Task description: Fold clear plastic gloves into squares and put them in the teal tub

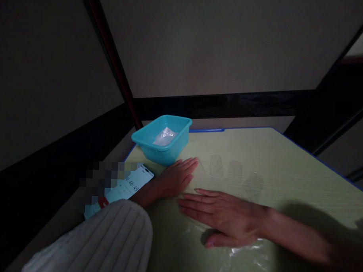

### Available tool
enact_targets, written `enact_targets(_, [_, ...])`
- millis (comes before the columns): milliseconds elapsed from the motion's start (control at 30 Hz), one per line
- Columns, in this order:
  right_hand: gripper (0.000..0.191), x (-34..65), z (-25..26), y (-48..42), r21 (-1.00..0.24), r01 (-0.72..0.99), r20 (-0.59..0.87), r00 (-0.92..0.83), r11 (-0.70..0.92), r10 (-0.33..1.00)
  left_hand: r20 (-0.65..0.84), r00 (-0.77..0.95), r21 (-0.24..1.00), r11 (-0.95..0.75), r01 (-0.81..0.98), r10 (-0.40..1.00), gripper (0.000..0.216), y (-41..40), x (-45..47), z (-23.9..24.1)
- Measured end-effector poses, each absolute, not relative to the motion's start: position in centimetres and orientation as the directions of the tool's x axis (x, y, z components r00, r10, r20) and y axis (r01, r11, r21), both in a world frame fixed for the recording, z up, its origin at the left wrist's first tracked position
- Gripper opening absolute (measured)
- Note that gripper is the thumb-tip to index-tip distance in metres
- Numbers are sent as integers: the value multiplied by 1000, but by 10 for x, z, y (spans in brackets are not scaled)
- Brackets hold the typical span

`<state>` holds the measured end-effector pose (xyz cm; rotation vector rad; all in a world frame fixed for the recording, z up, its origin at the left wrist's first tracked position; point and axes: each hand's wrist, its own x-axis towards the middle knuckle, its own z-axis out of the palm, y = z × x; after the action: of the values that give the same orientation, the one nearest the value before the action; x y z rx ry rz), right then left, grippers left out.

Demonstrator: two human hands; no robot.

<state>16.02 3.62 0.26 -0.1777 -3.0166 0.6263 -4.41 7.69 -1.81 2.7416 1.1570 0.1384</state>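
My left hand (175,177) lies flat on the table, fingers stretched out, next to a turquoise plastic tub (164,149). My right hand (223,217) lies flat too, fingers together and pointing left, pressing down on a clear plastic glove (228,173) spread on the yellow-green table (302,176). The glove's transparent fingers point away from me, past both hands. Neither hand grips anything.
The tub holds crumpled clear plastic (164,136). A phone (126,187) with a lit screen showing a timer lies at the table's left edge, beside my white ribbed sleeve (106,240). The table has a blue rim. Dark walls and a frame surround it.
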Motion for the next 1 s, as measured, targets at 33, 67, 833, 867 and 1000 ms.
enact_targets(33, [66,161,3,33,-413,97,35,-992,905,123,19,693,184,-683,706,721,51,77,-44,-18])
enact_targets(67, [66,162,4,30,-429,90,45,-992,899,121,15,689,184,-680,710,724,51,77,-44,-18])
enact_targets(833, [57,183,26,34,-578,9,170,-977,816,131,-26,665,191,-649,736,747,52,74,-46,-15])
enact_targets(867, [54,192,25,49,-523,110,161,-961,845,224,-23,667,190,-652,734,745,52,74,-46,-15])
enact_targets(1000, [52,222,10,102,-419,404,124,-862,813,492,-19,668,183,-655,733,744,52,74,-46,-14])
